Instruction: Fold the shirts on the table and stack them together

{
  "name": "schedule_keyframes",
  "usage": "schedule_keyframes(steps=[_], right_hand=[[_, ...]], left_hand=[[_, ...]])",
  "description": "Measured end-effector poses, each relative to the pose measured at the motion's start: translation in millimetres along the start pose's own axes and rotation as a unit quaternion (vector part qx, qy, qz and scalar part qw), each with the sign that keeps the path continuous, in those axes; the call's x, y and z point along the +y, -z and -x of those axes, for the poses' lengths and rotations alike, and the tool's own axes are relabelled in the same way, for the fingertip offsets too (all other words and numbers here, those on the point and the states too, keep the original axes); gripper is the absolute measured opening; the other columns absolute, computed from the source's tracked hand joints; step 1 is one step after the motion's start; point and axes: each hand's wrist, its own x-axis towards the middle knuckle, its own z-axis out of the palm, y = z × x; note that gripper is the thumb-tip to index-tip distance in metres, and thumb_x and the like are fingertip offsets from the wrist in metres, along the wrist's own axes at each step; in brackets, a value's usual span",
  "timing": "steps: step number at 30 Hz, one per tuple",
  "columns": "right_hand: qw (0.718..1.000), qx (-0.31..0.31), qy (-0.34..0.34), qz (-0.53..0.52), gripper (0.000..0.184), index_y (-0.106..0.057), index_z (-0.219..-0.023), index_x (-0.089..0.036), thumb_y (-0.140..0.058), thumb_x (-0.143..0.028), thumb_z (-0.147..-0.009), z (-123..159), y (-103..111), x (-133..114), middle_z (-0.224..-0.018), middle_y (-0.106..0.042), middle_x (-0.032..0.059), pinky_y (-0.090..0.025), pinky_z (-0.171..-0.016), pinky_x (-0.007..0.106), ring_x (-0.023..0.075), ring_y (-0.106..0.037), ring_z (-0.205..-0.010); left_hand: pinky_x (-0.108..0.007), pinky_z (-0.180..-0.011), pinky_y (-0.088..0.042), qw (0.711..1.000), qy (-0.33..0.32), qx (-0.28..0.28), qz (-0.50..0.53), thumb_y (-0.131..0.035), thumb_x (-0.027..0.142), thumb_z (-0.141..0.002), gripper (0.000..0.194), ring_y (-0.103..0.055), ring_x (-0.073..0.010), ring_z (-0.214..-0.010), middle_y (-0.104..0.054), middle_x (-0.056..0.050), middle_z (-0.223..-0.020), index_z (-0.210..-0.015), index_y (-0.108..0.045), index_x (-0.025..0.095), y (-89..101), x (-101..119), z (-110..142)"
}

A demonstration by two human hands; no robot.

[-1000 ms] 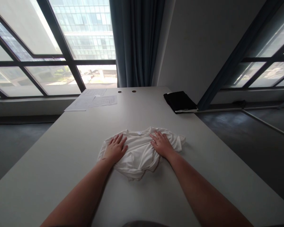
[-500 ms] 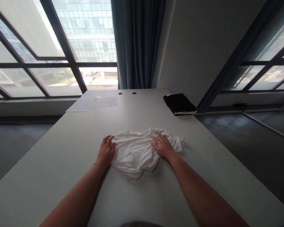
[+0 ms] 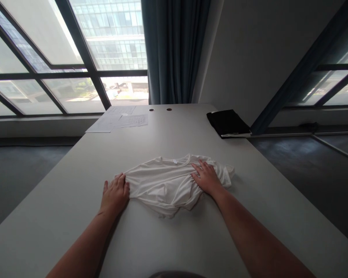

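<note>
A white T-shirt (image 3: 159, 181) lies crumpled on the table, its neckline with a small label toward the far side. At the shirt's left end, my left hand (image 3: 115, 195) rests over the sleeve, fingers extended and palm down; the sleeve is drawn out straight under it. My right hand (image 3: 206, 177) lies flat on the right chest part of the shirt, fingers spread. The right sleeve sticks out bunched beyond that hand. The lower part of the shirt is gathered in folds toward me.
A white table (image 3: 174, 247) carries everything. Printed papers (image 3: 132, 121) lie at its far left, and a black folder (image 3: 228, 122) with papers inside sits near the far right edge. Two round holes pierce the far end. A dark curtain (image 3: 175, 54) hangs beyond, beside windows.
My left hand has moved left from the shirt's chest to its sleeve end, and the sleeve is now stretched out leftward. My right hand stays on the shirt. The view has shifted slightly.
</note>
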Motion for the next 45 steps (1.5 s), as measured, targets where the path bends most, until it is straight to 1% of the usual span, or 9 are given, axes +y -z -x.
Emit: schedule_keyframes(steps=[7,15,19,23,26,29,33,39,45], right_hand=[[1.0,0.008,-0.015,-0.018,0.064,-0.047,-0.159,-0.021,-0.052,-0.05,-0.102,0.2,-4.5,3.1,-0.168,-0.036,0.0175,-0.021,-0.126,0.055,0.0341,-0.032,-0.155],[0.996,0.072,-0.037,-0.026,0.056,-0.055,-0.154,-0.019,-0.053,-0.04,-0.101,-0.3,0.0,10.7,-0.167,-0.037,0.0161,-0.026,-0.125,0.052,0.0374,-0.023,-0.157],[0.995,0.085,-0.044,-0.025,0.054,-0.058,-0.151,-0.02,-0.052,-0.031,-0.099,-0.6,6.2,18.3,-0.163,-0.042,0.0169,-0.03,-0.124,0.052,0.0362,-0.03,-0.154],[0.995,0.074,-0.059,-0.022,0.055,-0.057,-0.152,-0.017,-0.051,-0.023,-0.097,0.0,6.0,35.7,-0.159,-0.045,0.0191,-0.032,-0.124,0.045,0.0318,-0.041,-0.147],[0.992,0.077,-0.1,-0.023,0.057,-0.057,-0.152,-0.017,-0.053,-0.021,-0.095,2.9,5.6,55.2,-0.158,-0.046,0.0191,-0.035,-0.122,0.045,0.0326,-0.043,-0.146],[0.988,0.084,-0.125,-0.038,0.056,-0.059,-0.149,-0.017,-0.058,-0.024,-0.093,7.1,6.4,74.7,-0.156,-0.048,0.0193,-0.036,-0.121,0.045,0.0334,-0.045,-0.145],[0.988,0.082,-0.116,-0.059,0.055,-0.062,-0.145,-0.016,-0.063,-0.027,-0.091,9.6,9.5,86.4,-0.153,-0.051,0.0202,-0.038,-0.119,0.044,0.0321,-0.048,-0.142],[0.988,0.129,-0.047,-0.066,0.036,-0.074,-0.125,-0.018,-0.063,-0.023,-0.091,9.9,25.9,72.6,-0.132,-0.064,0.0146,-0.041,-0.114,0.038,0.0275,-0.058,-0.124],[0.993,0.075,-0.075,-0.043,0.024,-0.078,-0.11,-0.02,-0.063,-0.026,-0.093,12.9,34.2,69.0,-0.111,-0.07,0.0107,-0.046,-0.097,0.034,0.0259,-0.062,-0.106]], left_hand=[[-0.066,-0.127,-0.02,0.992,0.078,-0.065,-0.078,-0.024,0.042,-0.105,0.066,-0.032,-0.0306,-0.158,-0.03,-0.017,-0.17,-0.161,-0.04,0.012,1.7,-7.8,0.1],[-0.067,-0.125,-0.023,0.989,0.096,-0.049,-0.105,-0.023,0.038,-0.104,0.069,-0.027,-0.0365,-0.159,-0.029,-0.026,-0.169,-0.159,-0.04,0.0,-0.5,-27.3,14.4],[-0.055,-0.128,-0.027,0.999,-0.009,-0.01,-0.048,-0.026,0.039,-0.105,0.068,-0.028,-0.0335,-0.159,-0.032,-0.024,-0.168,-0.159,-0.038,-0.002,-0.2,10.6,-5.7],[-0.043,-0.128,-0.032,0.98,-0.186,-0.064,0.042,-0.034,0.042,-0.106,0.063,-0.037,-0.0244,-0.156,-0.04,-0.014,-0.167,-0.161,-0.039,0.013,-1.6,90.3,-39.7],[-0.05,-0.129,-0.029,0.964,-0.219,-0.14,0.05,-0.034,0.044,-0.107,0.06,-0.031,-0.0263,-0.159,-0.035,-0.011,-0.17,-0.161,-0.04,0.021,-6.8,145.6,-63.3],[-0.07,-0.125,-0.02,0.964,-0.196,-0.18,0.028,-0.035,0.052,-0.106,0.061,-0.018,-0.0367,-0.162,-0.024,-0.007,-0.175,-0.163,-0.038,0.031,-14.5,174.3,-81.4],[-0.082,-0.12,-0.009,0.973,-0.16,-0.165,0.016,-0.032,0.058,-0.104,0.065,-0.011,-0.0411,-0.162,-0.017,-0.005,-0.176,-0.165,-0.031,0.036,-24.5,176.4,-102.6],[-0.082,-0.119,-0.009,0.977,-0.141,-0.158,0.013,-0.029,0.061,-0.103,0.067,-0.01,-0.0406,-0.162,-0.017,-0.005,-0.176,-0.165,-0.031,0.037,-31.9,158.5,-141.1],[-0.075,-0.123,-0.012,0.981,-0.111,-0.156,0.014,-0.031,0.054,-0.104,0.066,-0.014,-0.0397,-0.162,-0.018,-0.011,-0.176,-0.165,-0.032,0.03,-25.7,156.2,-160.3]])
